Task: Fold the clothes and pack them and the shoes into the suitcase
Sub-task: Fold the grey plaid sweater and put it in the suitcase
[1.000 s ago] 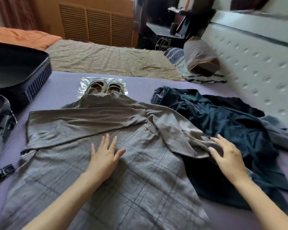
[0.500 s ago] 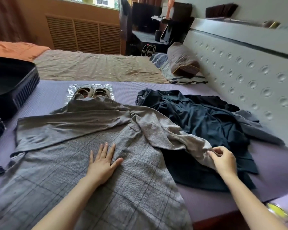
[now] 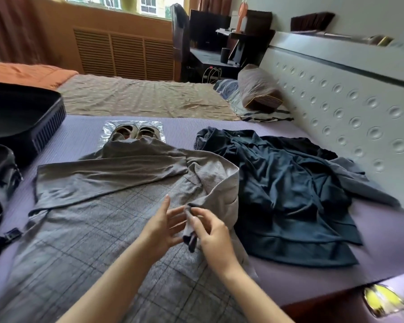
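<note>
FOLDING UNDER WAY: You pinched the cuff (image 3: 188, 231) of one sleeve in your right grip (image 3: 214, 231), fingers curled round the cloth, and held it over the middle of the grey checked garment (image 3: 98, 234). The garment lay spread on the purple mat (image 3: 394, 229) covering the bed. Your left grip (image 3: 161, 227) was held apart, fingers straight, just beside the cuff; whether it touched the cloth could not be told.

The other sleeve (image 3: 107, 178) lay already folded across the chest, so this first garment looked roughly half folded. Much remained. The dark blue clothes (image 3: 289, 194) sat in an unfolded heap touching the garment's right side. The shoes (image 3: 135, 132) rested on a clear plastic bag (image 3: 109, 134) just beyond the collar. The black suitcase (image 3: 28, 120) stood open at the mat's left edge, with nothing packed in the part that showed.

A dimpled padded headboard (image 3: 348, 113) ran along the right. Beyond the mat lay a second bed (image 3: 138, 99) in tan sheeting with a pillow (image 3: 257, 89), and a dark desk (image 3: 208, 57) stood beneath the window (image 3: 126, 3).
</note>
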A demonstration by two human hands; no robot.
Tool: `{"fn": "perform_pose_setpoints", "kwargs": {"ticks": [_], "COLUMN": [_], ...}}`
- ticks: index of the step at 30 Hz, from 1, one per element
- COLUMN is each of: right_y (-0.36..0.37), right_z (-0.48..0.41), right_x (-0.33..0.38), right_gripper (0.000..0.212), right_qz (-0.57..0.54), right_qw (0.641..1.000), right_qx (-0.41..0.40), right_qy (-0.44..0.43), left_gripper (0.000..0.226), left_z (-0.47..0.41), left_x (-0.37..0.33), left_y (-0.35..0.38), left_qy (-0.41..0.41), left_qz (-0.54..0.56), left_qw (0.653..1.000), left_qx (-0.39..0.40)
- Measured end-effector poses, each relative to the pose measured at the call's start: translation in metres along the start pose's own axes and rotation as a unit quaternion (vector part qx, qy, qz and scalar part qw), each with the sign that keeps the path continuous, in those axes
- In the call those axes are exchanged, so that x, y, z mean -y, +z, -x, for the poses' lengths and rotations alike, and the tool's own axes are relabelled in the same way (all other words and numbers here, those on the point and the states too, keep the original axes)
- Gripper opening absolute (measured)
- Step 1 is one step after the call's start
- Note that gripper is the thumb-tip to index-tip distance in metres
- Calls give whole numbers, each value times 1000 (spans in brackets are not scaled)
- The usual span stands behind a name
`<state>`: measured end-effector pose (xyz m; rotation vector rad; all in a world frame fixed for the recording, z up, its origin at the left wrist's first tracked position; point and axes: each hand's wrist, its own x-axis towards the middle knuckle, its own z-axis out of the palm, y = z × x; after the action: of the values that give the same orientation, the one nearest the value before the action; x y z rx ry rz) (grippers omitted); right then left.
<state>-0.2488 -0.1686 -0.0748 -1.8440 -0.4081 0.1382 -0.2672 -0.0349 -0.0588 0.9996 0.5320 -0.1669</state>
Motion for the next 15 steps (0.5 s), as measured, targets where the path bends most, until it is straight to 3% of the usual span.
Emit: {"fn": "perform_pose_setpoints", "kwargs": {"ticks": [4, 10, 15], "right_y": [16, 24, 23], "right_z": [10, 13, 10], "right_x": [-1, -7, -1], "right_gripper": [42, 75, 68], "right_qz": [-62, -33, -58], "right_qw": [994, 988, 992], "right_qx": [74, 139, 110], "right_qy": [47, 64, 17], "left_gripper": [42, 31, 14], "left_z": [2, 2, -6], "left_x": [2, 8, 15], "left_y": [-28, -34, -44], "left_qy": [-6, 49, 133], "left_qz": [5, -71, -94], "left_qw": [1000, 996, 983], "left_qx": [-26, -25, -86]}}
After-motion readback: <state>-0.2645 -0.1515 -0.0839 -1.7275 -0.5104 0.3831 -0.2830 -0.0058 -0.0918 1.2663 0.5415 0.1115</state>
